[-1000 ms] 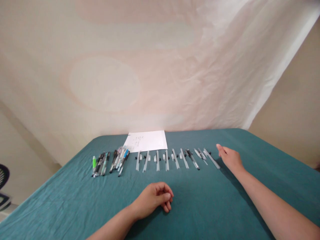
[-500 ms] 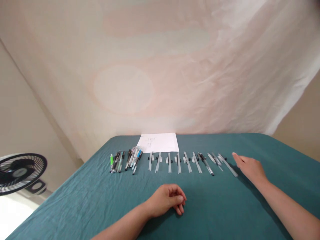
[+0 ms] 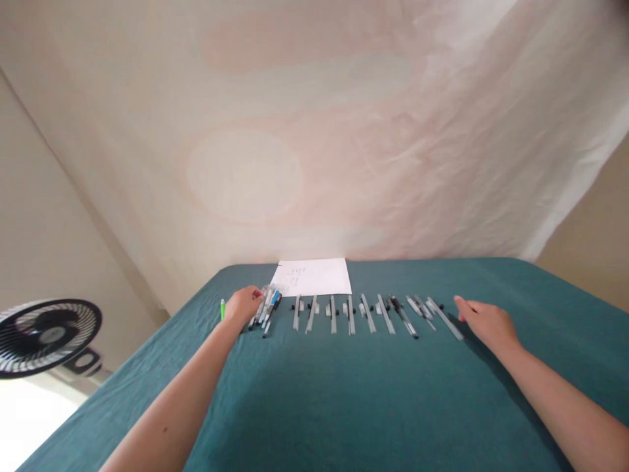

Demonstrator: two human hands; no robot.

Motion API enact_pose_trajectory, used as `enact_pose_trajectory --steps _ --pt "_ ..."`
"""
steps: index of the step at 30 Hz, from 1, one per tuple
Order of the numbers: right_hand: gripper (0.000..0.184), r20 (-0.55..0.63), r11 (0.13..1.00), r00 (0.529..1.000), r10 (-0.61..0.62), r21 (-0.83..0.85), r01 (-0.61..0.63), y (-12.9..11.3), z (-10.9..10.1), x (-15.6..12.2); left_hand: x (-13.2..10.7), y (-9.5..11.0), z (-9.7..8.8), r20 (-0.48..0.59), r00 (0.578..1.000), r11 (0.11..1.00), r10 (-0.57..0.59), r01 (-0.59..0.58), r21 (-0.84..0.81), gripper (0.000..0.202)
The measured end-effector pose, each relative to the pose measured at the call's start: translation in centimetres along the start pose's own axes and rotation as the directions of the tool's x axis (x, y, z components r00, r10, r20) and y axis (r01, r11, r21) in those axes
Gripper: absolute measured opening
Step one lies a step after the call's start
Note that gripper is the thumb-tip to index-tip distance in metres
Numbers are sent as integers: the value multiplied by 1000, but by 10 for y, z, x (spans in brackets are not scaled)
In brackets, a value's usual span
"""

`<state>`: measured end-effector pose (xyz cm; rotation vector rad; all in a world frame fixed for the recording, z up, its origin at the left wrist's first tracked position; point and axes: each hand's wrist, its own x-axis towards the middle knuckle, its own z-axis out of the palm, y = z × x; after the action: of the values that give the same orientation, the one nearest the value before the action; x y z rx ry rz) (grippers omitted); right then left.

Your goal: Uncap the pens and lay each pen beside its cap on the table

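My left hand (image 3: 243, 303) is at the pile of pens (image 3: 269, 307) on the left, its fingers curled beside the pens' upper ends. Whether a pen is in those fingers cannot be made out. A green-ended pen (image 3: 223, 309) shows just left of this hand, and the hand covers other pens there. My right hand (image 3: 487, 322) is held closed to the right of a clear pen barrel (image 3: 446, 319), thumb side toward it. What its fingers hold, if anything, is hidden. Several clear pen barrels (image 3: 333, 316) lie in a row, small parts beside them. A dark pen (image 3: 403, 317) lies farther right.
A white sheet of paper (image 3: 322, 278) with handwriting lies at the back of the green cloth-covered table (image 3: 314, 393). Behind it hangs a pale sheet (image 3: 344, 164). A black fan (image 3: 49, 337) stands off the table's left side.
My left hand has moved from the front middle of the table, forward and left, to the pens. My right hand has stayed near the rightmost barrel. The view has shifted slightly.
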<state>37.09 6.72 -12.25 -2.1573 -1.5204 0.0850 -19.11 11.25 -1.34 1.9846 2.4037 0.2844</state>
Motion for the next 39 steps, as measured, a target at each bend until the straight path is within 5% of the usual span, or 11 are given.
enact_pose_trajectory --steps 12,19,24,26,28,31,34,39 --pt "54 36 1000 999 0 22 -1 -3 -4 0 24 -5 20 90 992 980 -91 72 187 32" --pt "54 -4 998 1000 -28 64 29 -4 -4 -3 9 5 0 50 997 984 -64 55 168 39" --pt "47 -163 994 986 -19 104 36 -25 -22 -11 -41 46 -16 29 981 980 193 -194 51 34" --pt "42 -220 985 973 -77 135 108 -50 -37 -22 -75 70 -12 66 888 888 455 -447 -107 28" --pt "39 -158 945 958 -240 188 267 -85 -49 -41 -112 95 -2 104 780 777 617 -584 -234 25" --pt "35 138 804 820 -556 340 488 -138 -54 -88 -157 123 19 109 647 643 755 -698 -315 22" --pt "28 334 688 605 -723 424 589 -170 -41 -134 -178 135 38 56 619 595 784 -722 -353 22" --pt "26 430 722 582 -691 370 584 -175 -24 -157 -169 124 48 -11 620 571 785 -730 -374 20"
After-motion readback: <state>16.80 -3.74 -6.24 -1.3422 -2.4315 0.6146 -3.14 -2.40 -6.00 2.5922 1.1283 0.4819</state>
